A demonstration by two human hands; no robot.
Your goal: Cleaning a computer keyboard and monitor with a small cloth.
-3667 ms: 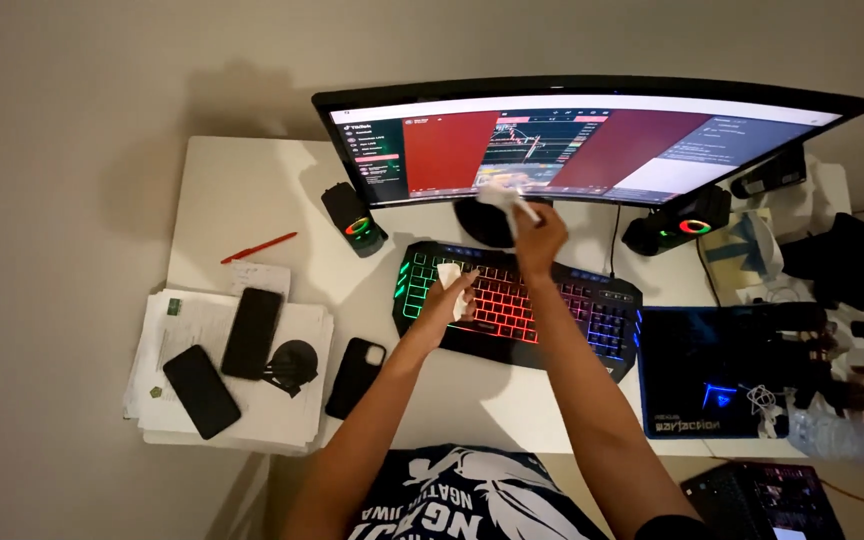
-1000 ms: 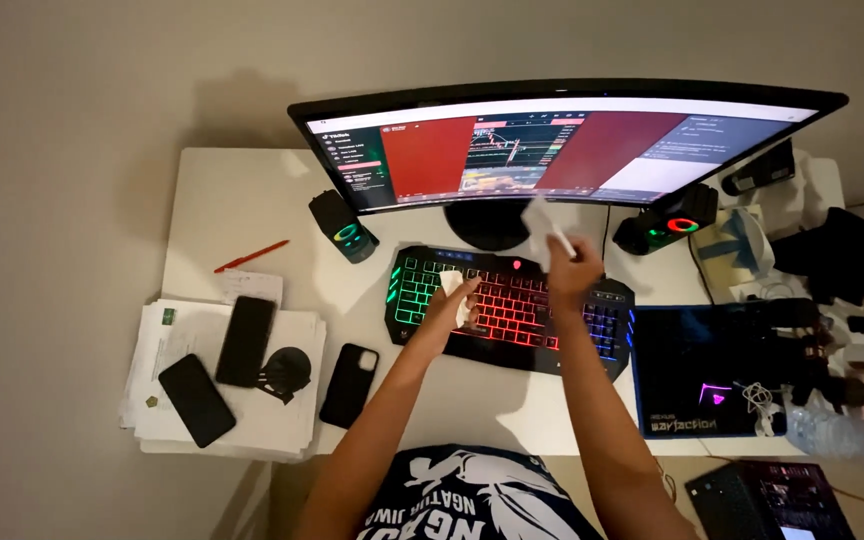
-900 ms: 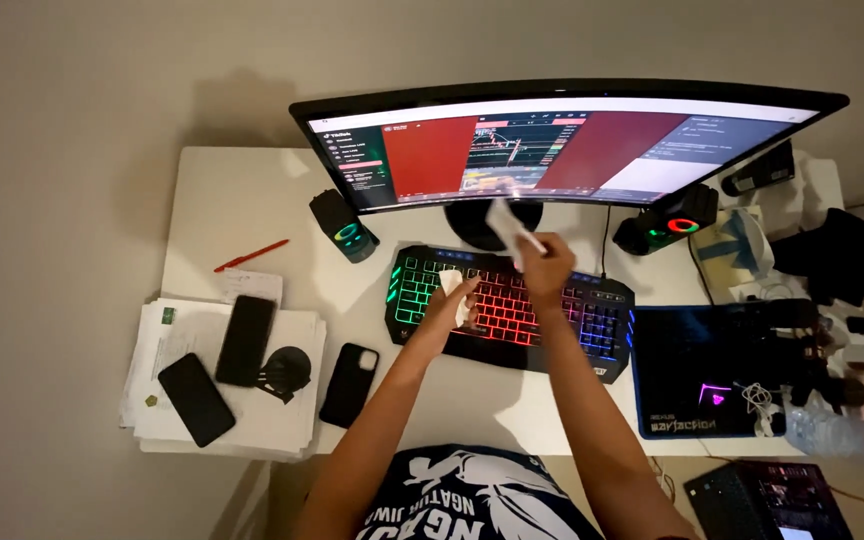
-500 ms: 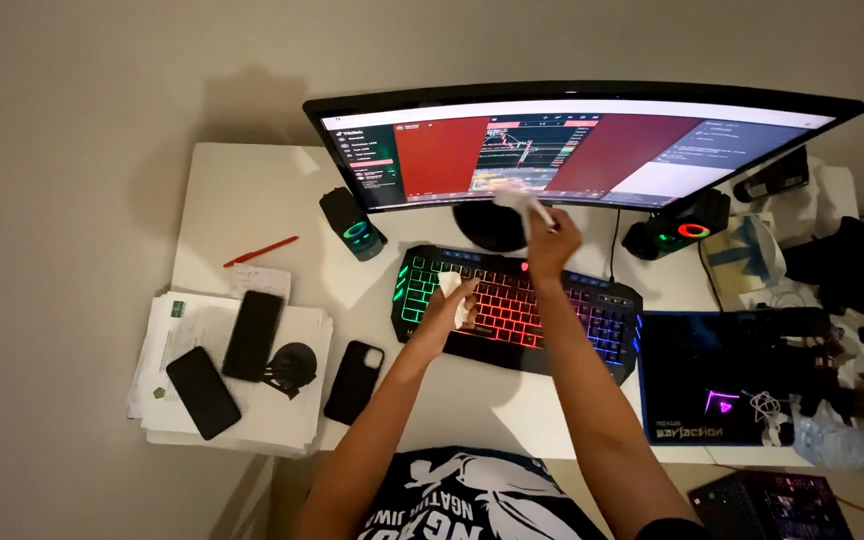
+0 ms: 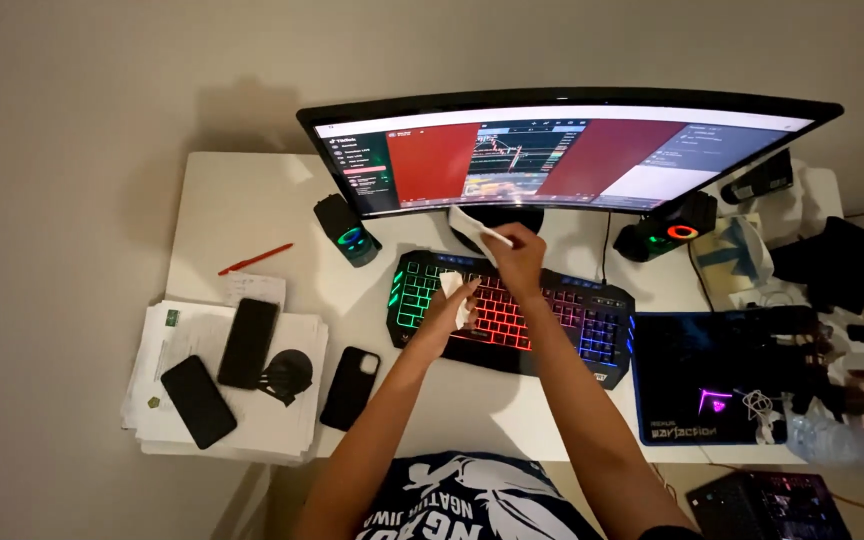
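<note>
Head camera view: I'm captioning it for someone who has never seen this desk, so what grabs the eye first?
The wide curved monitor at the back of the white desk dominates, with the rainbow-lit keyboard glowing below it. Over the keys, the right hand lifts a white tissue toward the screen's lower edge, while the left hand rests on the keyboard holding a second tissue.

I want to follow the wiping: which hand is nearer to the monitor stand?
Right. The right hand, holding a white tissue, is just in front of the monitor stand. The left hand rests lower, on the keyboard.
</note>
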